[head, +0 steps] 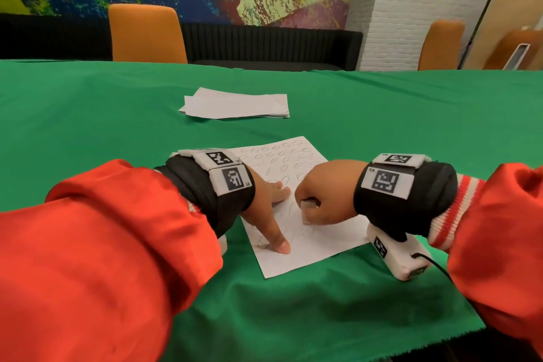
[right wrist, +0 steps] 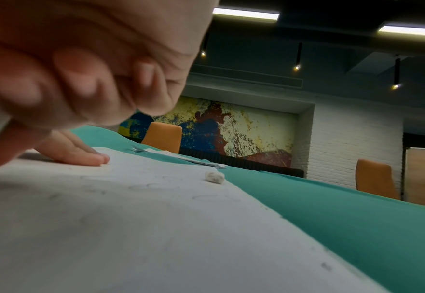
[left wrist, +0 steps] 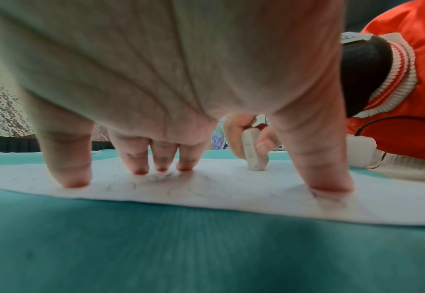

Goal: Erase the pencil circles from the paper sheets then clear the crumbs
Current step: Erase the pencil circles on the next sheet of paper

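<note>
A white paper sheet (head: 296,232) covered in pencil circles lies on the green tablecloth (head: 382,114) in front of me. My left hand (head: 271,209) presses it flat with spread straight fingers (left wrist: 76,178) and thumb. My right hand (head: 320,200) grips a white eraser (left wrist: 253,152), whose lower end touches the sheet between my two hands. In the right wrist view the sheet (right wrist: 156,228) fills the foreground, and a small white eraser chunk (right wrist: 215,177) lies near its far edge.
A stack of white sheets (head: 235,104) lies farther back on the table. Orange chairs (head: 147,34) stand behind the far edge. The cloth's front edge (head: 411,341) is close to me.
</note>
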Demonstrator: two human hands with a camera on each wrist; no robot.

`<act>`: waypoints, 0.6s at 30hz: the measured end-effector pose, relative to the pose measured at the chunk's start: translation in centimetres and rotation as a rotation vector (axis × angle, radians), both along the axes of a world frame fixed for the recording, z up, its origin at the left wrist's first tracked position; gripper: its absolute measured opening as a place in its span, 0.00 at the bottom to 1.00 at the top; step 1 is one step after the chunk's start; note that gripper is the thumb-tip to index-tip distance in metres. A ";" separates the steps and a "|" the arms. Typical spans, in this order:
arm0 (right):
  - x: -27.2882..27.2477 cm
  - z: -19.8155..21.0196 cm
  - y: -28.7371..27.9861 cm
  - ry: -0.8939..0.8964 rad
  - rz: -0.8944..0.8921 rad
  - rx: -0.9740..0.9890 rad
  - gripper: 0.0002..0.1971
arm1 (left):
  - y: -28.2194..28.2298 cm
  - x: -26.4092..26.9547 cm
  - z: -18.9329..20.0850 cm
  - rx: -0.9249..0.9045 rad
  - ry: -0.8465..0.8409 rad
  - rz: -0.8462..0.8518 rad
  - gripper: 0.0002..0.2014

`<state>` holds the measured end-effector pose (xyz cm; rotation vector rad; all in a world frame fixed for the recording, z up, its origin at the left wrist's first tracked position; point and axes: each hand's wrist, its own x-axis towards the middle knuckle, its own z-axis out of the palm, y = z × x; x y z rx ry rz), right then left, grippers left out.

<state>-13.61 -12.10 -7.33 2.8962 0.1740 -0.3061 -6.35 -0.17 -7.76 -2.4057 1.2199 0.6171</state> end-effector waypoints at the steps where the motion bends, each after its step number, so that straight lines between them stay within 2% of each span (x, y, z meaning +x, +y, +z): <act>1: -0.1 0.0 0.0 0.024 0.016 0.029 0.12 | 0.0 0.0 0.0 0.000 0.005 -0.001 0.53; 4: -0.4 0.1 0.0 0.085 0.027 0.086 0.14 | 0.0 0.1 -0.1 0.003 0.016 0.001 0.53; 9: -0.1 -0.1 0.0 -0.015 -0.014 -0.029 0.13 | 0.0 -0.1 0.0 0.002 -0.004 0.005 0.52; 14: -0.5 0.2 0.2 0.078 0.024 0.065 0.13 | -0.1 0.0 0.0 0.006 0.009 0.005 0.53; 18: -0.1 0.1 0.0 -0.006 -0.048 -0.022 0.11 | 0.0 -0.3 0.2 0.013 -0.004 0.017 0.52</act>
